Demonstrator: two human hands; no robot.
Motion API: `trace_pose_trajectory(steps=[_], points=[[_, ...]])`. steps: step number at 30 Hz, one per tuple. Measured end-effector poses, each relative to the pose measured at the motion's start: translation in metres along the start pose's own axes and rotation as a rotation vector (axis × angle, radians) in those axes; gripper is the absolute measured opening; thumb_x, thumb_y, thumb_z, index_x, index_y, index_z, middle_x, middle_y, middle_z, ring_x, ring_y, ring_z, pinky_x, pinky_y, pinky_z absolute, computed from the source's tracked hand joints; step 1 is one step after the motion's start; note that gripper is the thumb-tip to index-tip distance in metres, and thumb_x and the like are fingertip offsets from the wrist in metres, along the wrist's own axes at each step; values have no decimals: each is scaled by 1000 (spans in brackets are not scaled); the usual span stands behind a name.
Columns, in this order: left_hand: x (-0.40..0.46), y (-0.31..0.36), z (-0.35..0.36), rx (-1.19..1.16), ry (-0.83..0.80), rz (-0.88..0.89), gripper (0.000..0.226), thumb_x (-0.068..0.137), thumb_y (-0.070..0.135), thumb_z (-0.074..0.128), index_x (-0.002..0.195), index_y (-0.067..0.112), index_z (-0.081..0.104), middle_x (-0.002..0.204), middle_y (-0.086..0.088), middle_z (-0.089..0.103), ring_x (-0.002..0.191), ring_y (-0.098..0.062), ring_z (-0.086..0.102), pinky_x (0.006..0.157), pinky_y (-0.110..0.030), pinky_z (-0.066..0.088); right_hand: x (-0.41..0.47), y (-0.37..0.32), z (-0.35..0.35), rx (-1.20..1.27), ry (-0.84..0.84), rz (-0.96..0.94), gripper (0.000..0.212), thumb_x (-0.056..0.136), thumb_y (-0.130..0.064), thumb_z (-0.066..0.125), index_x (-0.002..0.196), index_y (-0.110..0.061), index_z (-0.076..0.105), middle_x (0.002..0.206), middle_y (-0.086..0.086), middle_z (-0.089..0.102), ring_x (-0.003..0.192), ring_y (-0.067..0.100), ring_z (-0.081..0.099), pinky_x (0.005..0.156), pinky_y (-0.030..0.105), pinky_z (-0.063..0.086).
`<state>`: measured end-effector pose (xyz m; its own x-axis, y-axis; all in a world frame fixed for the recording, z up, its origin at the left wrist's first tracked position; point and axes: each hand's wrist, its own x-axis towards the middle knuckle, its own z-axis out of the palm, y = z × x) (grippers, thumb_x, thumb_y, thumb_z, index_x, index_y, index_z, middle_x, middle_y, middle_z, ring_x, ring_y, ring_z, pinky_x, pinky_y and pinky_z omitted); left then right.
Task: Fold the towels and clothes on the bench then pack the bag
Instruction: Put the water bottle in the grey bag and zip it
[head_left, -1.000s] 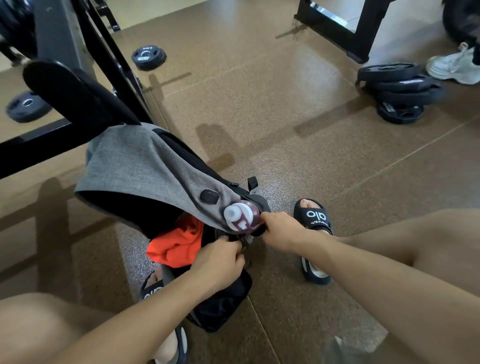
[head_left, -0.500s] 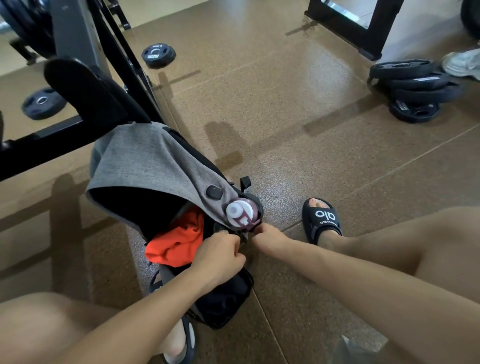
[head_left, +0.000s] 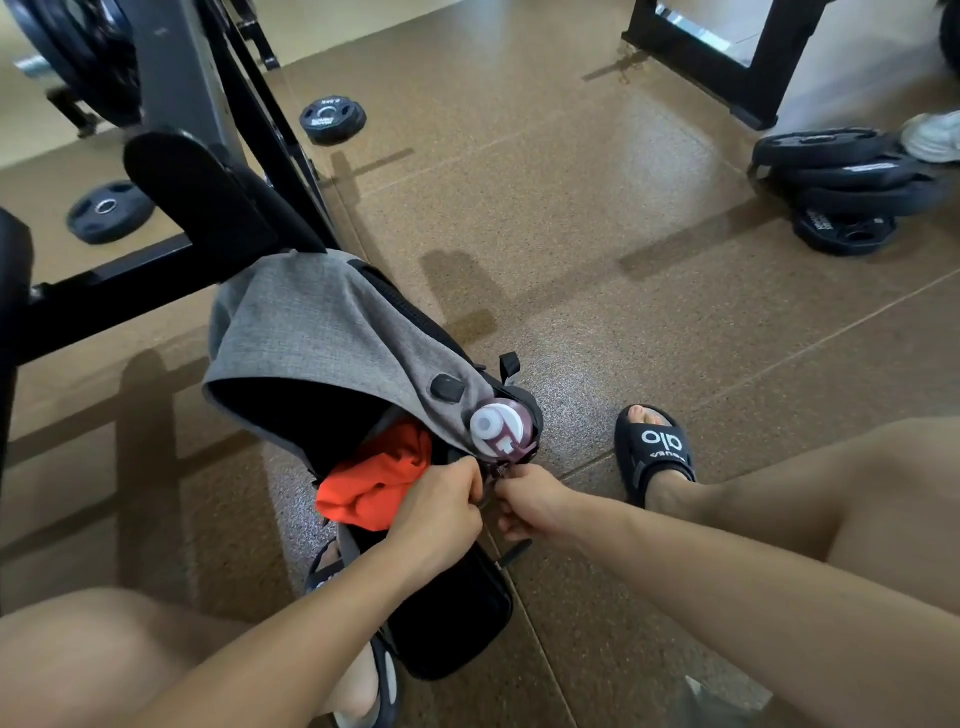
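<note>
Backpack (head_left: 332, 332) standing on gym floor (head_left: 571, 249) between the knees, grey flap thrown back, main compartment gaping. Orange garment (head_left: 379, 488) lodged in the mouth, bunched and bulging over the edge rather than lying flat; whether folded, not determinable. Bottle (head_left: 500, 430) with white cap seated in the side pocket, just beside the opening. No towels visible; interior otherwise dark.

Left hand (head_left: 441, 512) curled at the rim of the opening, fingers (head_left: 464, 475) closed on the bag edge beside the orange garment. Right hand (head_left: 530, 501) close against it, almost touching, fingers closed in a pinch on a small dark part at the same rim, probably a zip pull; too small to confirm. Black strap end (head_left: 514, 551) lying loose below the right hand.

Bench frame (head_left: 171, 260) to the left, its tabletop surface largely out of view; nothing left there to fold, as far as visible. Weight plates (head_left: 841, 192) stacked well apart on the right, two single plates on the floor beyond the bench.

Assessment: folding stage apparently finished, packing nearly complete. Outstanding: garment to be pressed fully inside, compartment to be zipped shut. Risk noted: cloth at the rim liable to catch in the zip.
</note>
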<state>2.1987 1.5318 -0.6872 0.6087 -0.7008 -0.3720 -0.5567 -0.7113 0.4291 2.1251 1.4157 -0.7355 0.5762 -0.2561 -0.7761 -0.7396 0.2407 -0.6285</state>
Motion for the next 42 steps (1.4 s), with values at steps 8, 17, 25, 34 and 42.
trace_pose_trajectory(steps=[8, 17, 25, 34, 42], points=[[1, 3, -16, 38, 117, 36, 26, 85, 30, 66, 106, 16, 61, 102, -8, 71, 101, -31, 66, 77, -40, 51, -60, -68, -12, -556, 8, -310, 20, 90, -10, 46, 76, -6, 61, 53, 12, 60, 33, 16, 53, 39, 21, 47], [-19, 13, -32, 134, 215, 103, 19, 92, 33, 55, 108, 22, 59, 110, -7, 69, 105, -34, 64, 72, -39, 45, -83, -83, -20, -687, -111, -390, 24, 92, -11, 47, 73, -6, 60, 50, 8, 62, 42, 17, 61, 53, 26, 57], [-22, 1, -26, 70, 259, 200, 12, 96, 30, 57, 93, 19, 59, 102, -6, 63, 96, -31, 63, 74, -43, 50, -71, -61, -24, -945, -26, -504, 27, 86, -17, 64, 109, -5, 55, 101, 13, 63, 87, 24, 53, 65, 27, 32], [-25, -11, -24, -17, 216, 192, 30, 94, 25, 63, 75, 28, 40, 86, 0, 55, 88, -28, 59, 71, -39, 42, -49, -41, -5, -1209, 273, -799, 25, 94, -28, 54, 114, -14, 53, 109, 12, 65, 98, 38, 63, 66, 38, 40], [-46, -8, -17, 236, 156, -20, 62, 80, 62, 66, 119, 20, 45, 119, -1, 54, 109, -25, 58, 78, -39, 47, -36, -36, -2, -1212, 317, -917, 25, 97, -33, 51, 113, -18, 62, 104, 12, 66, 97, 38, 62, 63, 37, 33]])
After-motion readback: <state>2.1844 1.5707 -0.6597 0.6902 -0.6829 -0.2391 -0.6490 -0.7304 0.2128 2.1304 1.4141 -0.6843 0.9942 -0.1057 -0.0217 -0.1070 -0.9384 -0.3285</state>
